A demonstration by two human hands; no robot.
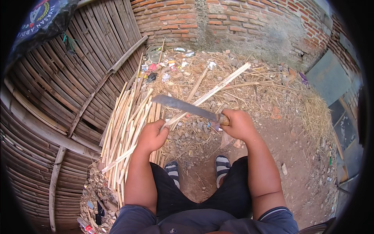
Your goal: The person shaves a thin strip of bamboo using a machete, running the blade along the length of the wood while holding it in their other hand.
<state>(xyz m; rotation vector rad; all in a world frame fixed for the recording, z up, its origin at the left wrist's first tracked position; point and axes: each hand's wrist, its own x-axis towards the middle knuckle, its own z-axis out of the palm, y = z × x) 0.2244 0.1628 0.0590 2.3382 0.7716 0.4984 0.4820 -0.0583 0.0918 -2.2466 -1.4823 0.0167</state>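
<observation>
My left hand (154,135) is closed around a long pale bamboo strip (222,85), which slants from the lower left up to the far right. In my right hand (238,124) I grip the wooden handle of a machete (171,102). Its broad dark blade points left and crosses over the strip, just beyond my left hand. Whether the edge touches the strip, I cannot tell. Beside my left forearm lies a pile of similar split bamboo strips (125,134) on the ground.
A bamboo slat wall (89,50) rises on the left, and a brick wall (233,27) closes off the back. Straw, stones and litter (167,68) cover the far ground. Grey panels (329,78) lean at the right. My sandalled feet (222,167) are below my hands.
</observation>
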